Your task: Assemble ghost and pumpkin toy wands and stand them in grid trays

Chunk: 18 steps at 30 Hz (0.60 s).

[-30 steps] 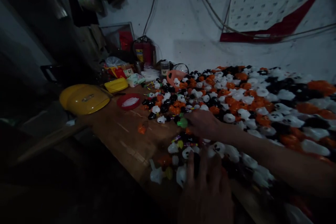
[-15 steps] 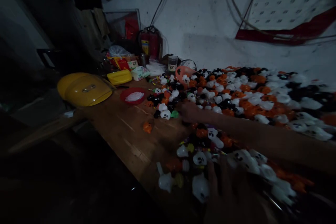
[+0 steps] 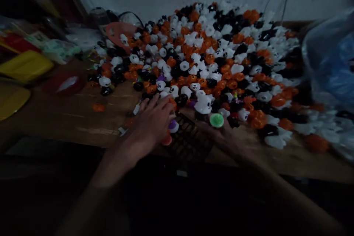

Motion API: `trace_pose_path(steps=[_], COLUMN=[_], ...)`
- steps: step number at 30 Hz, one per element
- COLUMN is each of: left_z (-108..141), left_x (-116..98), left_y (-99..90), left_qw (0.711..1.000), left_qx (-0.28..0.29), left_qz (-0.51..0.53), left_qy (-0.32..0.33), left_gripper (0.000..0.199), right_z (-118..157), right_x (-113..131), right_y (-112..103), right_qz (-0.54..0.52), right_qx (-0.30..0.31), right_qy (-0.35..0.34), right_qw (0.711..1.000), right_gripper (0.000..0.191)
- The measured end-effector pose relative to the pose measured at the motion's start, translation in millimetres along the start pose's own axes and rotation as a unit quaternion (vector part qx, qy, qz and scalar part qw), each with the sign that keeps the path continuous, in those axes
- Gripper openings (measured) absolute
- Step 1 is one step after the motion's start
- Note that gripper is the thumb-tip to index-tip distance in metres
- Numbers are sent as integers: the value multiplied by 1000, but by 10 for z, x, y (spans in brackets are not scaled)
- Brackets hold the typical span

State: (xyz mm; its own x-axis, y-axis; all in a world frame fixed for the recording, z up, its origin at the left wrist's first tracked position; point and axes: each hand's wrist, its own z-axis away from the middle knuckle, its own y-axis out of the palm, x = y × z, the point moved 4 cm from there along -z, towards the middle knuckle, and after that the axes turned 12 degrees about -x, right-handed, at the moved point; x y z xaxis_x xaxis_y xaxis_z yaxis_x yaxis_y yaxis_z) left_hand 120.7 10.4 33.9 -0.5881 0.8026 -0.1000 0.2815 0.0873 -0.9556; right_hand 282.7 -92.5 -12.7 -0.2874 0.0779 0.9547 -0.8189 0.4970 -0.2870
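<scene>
My left hand (image 3: pixel 155 118) lies palm down over small plastic toys at the table's front, its fingers stretched and slightly spread. Beside its fingers show a white-and-purple piece (image 3: pixel 173 126) and an orange piece (image 3: pixel 166 140). My right hand (image 3: pixel 221 132) is curled round a small toy piece with a round green end (image 3: pixel 216 120); the rest of that piece is hidden. Just above this hand is a white ghost figure (image 3: pixel 203 104) with a black face; whether the hand touches it is unclear. Between both hands lies a dark latticed tray (image 3: pixel 189 138).
A big heap of white, orange and black Halloween toys (image 3: pixel 193 55) reaches back to the wall. A coral basket (image 3: pixel 117 35), a red dish (image 3: pixel 62 84) and a yellow tray (image 3: pixel 26 67) stand left. On the right is a clear plastic bag (image 3: pixel 326 59).
The view has swung right, bringing the heap and both forearms into the middle. My right hand has come back from the far left part of the pile, now with the green-ended piece.
</scene>
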Motion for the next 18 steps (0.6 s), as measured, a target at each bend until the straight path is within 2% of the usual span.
trace_pose_path(steps=[3, 7, 14, 18], left_z=[18, 45, 53, 82], left_x=[-11, -48, 3, 52], left_y=[-4, -40, 2, 55], left_qw=[1000, 1000, 1000, 1000], left_qx=[4, -6, 19, -8], left_qz=[-5, -4, 10, 7], left_qy=[15, -6, 6, 11], left_gripper=[19, 20, 23, 24], right_z=[202, 140, 210, 251], right_x=[-138, -160, -215, -300], right_y=[137, 299, 517, 639], right_qz=[-34, -47, -85, -59], right_qx=[-32, -35, -30, -22], right_qy=[56, 89, 79, 61], right_qw=[997, 994, 993, 996], right_gripper=[19, 29, 24, 24])
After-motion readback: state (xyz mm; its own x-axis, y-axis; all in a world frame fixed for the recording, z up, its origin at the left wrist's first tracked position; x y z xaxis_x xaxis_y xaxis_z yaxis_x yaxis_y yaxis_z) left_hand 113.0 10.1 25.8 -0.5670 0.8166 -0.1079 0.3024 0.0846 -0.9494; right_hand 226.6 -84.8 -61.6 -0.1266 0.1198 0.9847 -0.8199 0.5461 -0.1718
